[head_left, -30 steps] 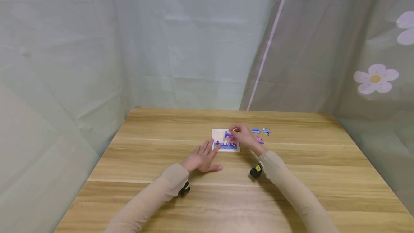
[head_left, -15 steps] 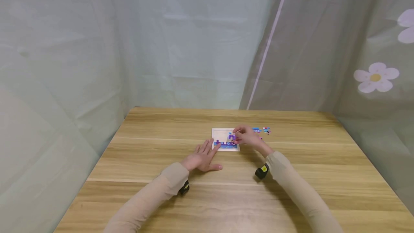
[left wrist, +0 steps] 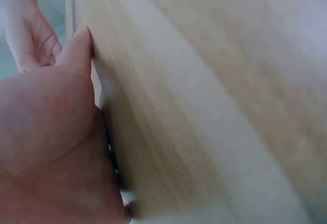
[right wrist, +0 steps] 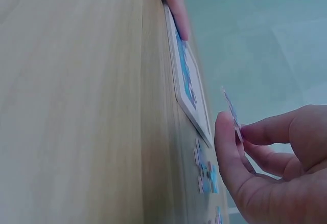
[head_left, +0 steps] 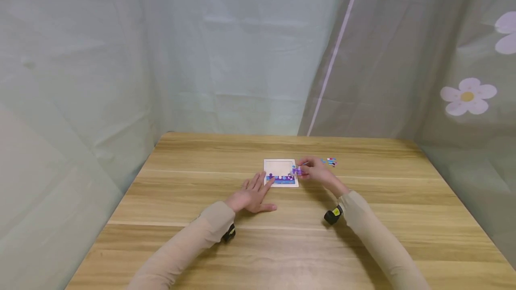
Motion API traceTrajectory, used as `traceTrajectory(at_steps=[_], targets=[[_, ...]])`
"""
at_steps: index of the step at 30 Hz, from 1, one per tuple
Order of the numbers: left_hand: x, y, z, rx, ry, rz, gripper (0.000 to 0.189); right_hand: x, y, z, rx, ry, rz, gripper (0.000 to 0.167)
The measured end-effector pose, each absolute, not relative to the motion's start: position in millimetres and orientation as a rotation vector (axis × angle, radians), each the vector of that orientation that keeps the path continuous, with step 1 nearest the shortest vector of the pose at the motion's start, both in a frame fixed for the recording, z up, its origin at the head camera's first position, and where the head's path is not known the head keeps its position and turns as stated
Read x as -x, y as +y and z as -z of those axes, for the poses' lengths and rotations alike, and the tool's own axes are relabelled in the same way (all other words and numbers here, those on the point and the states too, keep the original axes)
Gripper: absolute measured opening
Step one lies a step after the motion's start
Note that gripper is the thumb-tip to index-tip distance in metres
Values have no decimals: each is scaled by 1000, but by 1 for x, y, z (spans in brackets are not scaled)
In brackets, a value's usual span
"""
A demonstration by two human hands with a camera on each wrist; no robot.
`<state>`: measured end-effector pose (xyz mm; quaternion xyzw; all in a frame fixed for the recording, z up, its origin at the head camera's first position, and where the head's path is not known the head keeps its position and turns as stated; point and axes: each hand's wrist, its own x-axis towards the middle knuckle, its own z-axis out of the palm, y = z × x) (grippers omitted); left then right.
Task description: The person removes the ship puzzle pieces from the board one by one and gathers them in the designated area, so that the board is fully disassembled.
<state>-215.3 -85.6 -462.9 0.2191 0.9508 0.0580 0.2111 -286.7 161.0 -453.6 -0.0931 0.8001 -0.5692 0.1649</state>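
Purple puzzle piece sits pinched between thumb and fingers of the right-hand grip — raised off the counter. Just left of that grip lies a white-rimmed tray, a blue-and-purple strip along its near side; to the grip's right rest loose pieces. The left-hand grip — fingers outstretched, thumb apart — touches the tray's left side.

A makeshift booth, seemingly: pale curtains (one flower-printed) hang around a wooden table.
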Motion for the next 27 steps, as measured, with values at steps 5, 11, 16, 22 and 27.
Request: traceTrajectory(at_steps=[5, 11, 16, 22, 27], targets=[[219, -86, 472, -589, 2647, -159, 94, 287, 170, 455, 273, 2329, 1585, 26], [223, -86, 480, -593, 2657, -158, 95, 283, 180, 452, 307, 2308, 1622, 27], [220, -87, 476, -599, 2662, -174, 94, 280, 188, 446, 306, 2343, 1611, 27], [219, -86, 475, -594, 2657, -175, 95, 281, 199, 446, 323, 2437, 1570, 26], [222, -87, 480, -595, 2658, -174, 96, 283, 209, 449, 297, 2412, 1586, 27]])
